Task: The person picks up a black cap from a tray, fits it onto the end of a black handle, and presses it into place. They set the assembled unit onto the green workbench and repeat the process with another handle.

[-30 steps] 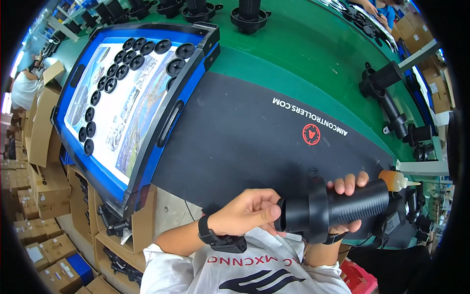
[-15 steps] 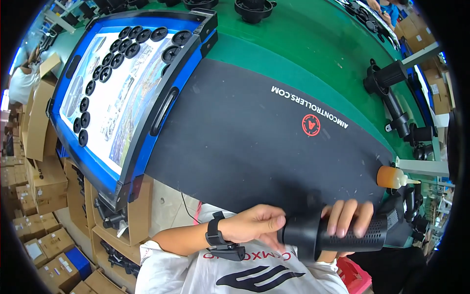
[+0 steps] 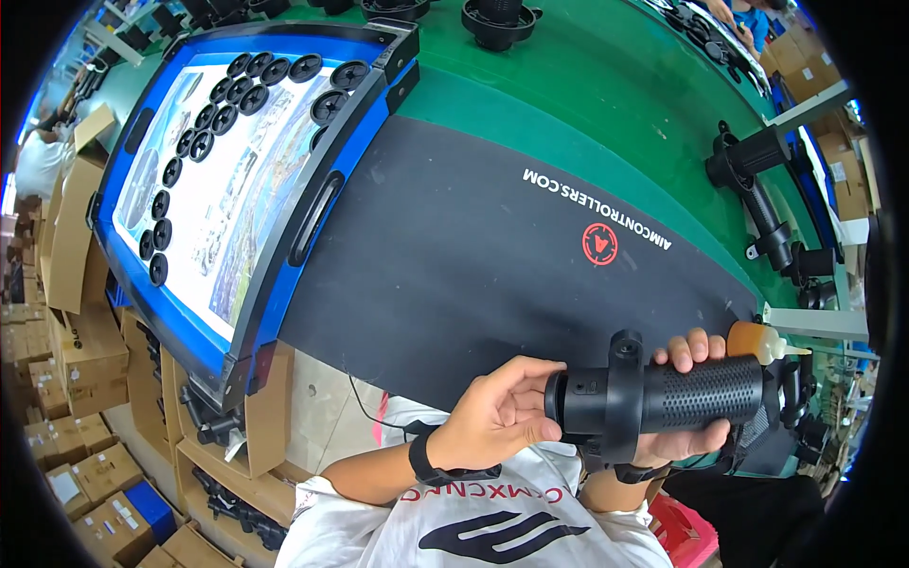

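A black perforated cylinder (image 3: 705,393), which looks like a microphone body, lies nearly level above the front edge of the dark mat. Around its middle runs a smooth black collar (image 3: 624,402) with a holed lug sticking up. My right hand (image 3: 686,445) is wrapped round the perforated half, fingertips over the top and thumb below. At the other end, a round black end cap (image 3: 557,402) sits slightly tilted against the body. My left hand (image 3: 507,412) grips this cap between thumb and fingers. The left palm side is partly hidden.
A blue-framed tray (image 3: 284,275) holding several black discs (image 3: 224,119) stands at the left. The dark mat (image 3: 454,256) covers the green table (image 3: 587,85). An orange squeeze bottle (image 3: 748,341) is beyond my right hand; black clamp-like parts (image 3: 757,189) line the right edge.
The cylinder has rolled round in my hands, bringing the collar's lug to the top. It has moved slightly up and right, and my left hand now holds its end cap.
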Demonstrator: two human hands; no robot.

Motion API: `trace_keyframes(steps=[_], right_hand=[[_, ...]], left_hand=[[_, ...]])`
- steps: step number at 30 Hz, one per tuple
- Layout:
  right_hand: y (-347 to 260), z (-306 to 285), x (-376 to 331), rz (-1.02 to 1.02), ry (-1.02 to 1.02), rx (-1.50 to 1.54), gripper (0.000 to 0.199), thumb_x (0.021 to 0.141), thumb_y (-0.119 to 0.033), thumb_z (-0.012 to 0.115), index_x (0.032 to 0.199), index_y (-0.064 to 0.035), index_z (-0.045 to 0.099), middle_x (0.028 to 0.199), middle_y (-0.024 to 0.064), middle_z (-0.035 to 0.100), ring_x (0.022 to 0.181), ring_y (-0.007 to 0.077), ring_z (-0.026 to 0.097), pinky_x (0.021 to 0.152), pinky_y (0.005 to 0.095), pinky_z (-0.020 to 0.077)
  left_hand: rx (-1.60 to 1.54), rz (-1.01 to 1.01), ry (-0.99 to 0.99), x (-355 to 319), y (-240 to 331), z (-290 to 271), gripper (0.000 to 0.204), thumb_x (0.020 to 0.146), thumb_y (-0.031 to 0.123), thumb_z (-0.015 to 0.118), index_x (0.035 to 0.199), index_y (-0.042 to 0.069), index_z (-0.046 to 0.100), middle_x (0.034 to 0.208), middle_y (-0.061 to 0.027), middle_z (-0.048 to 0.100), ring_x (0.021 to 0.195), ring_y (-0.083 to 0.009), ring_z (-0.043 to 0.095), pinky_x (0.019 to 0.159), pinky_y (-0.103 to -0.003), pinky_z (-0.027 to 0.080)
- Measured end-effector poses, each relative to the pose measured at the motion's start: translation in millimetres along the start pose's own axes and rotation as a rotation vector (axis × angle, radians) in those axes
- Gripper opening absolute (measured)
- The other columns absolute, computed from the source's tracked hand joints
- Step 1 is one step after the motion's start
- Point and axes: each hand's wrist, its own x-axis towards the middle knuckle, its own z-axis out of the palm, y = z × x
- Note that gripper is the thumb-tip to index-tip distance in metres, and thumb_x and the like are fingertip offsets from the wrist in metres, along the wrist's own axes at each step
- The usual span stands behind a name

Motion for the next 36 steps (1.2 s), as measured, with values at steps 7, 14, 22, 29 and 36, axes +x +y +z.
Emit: trace_keyframes(steps=[7, 14, 22, 29, 36], right_hand=[[9, -15, -1, -0.049, -0.118, 0.029, 0.065, 0.065, -0.023, 0.081, 0.112, -0.0090, 0.038, 0.090, 0.0030, 0.049, 0.081, 0.0185, 0.053, 0.086, 0.0385, 0.0442], [10, -29, 0, 0.020, -0.202, 0.210, 0.052, 0.070, -0.019, 0.077, 0.104, -0.0113, 0.038, 0.089, 0.0014, 0.049, 0.080, 0.0165, 0.054, 0.085, 0.0372, 0.0439], [11, -37, 8, 0.022, -0.170, 0.339, 0.052, 0.074, -0.025, 0.073, 0.109, -0.0081, 0.038, 0.092, 0.0033, 0.048, 0.084, 0.0164, 0.052, 0.086, 0.0364, 0.0424], [14, -43, 10, 0.115, -0.101, 0.519, 0.052, 0.077, -0.029, 0.070, 0.112, -0.0053, 0.039, 0.095, 0.0046, 0.049, 0.089, 0.0172, 0.051, 0.087, 0.0369, 0.0415], [14, -41, 10, 0.094, -0.103, 0.469, 0.053, 0.077, -0.029, 0.070, 0.114, -0.0053, 0.039, 0.096, 0.0048, 0.048, 0.091, 0.0176, 0.051, 0.091, 0.0387, 0.0412]], left_hand=[[0.180, -0.032, -0.027, -3, 2, -3, 0.061, 0.079, 0.002, 0.073, 0.131, -0.005, 0.041, 0.118, -0.0167, 0.059, 0.108, -0.0208, 0.059, 0.092, -0.032, 0.049], [0.162, -0.055, -0.058, -6, 11, 0, 0.056, 0.079, 0.003, 0.074, 0.126, -0.005, 0.045, 0.109, -0.0172, 0.065, 0.099, -0.0209, 0.065, 0.088, -0.032, 0.052], [0.050, -0.104, -0.040, -4, 7, 9, 0.065, 0.077, 0.004, 0.075, 0.131, -0.004, 0.040, 0.112, -0.0164, 0.061, 0.106, -0.0216, 0.061, 0.092, -0.035, 0.051], [0.058, -0.009, -0.067, -3, 7, 8, 0.066, 0.075, 0.009, 0.077, 0.129, -0.004, 0.042, 0.113, -0.0171, 0.061, 0.105, -0.0229, 0.062, 0.092, -0.036, 0.051], [0.232, 0.069, -0.032, -1, 3, 11, 0.070, 0.071, 0.010, 0.081, 0.127, -0.006, 0.042, 0.116, -0.0177, 0.059, 0.105, -0.0231, 0.061, 0.094, -0.037, 0.050]])
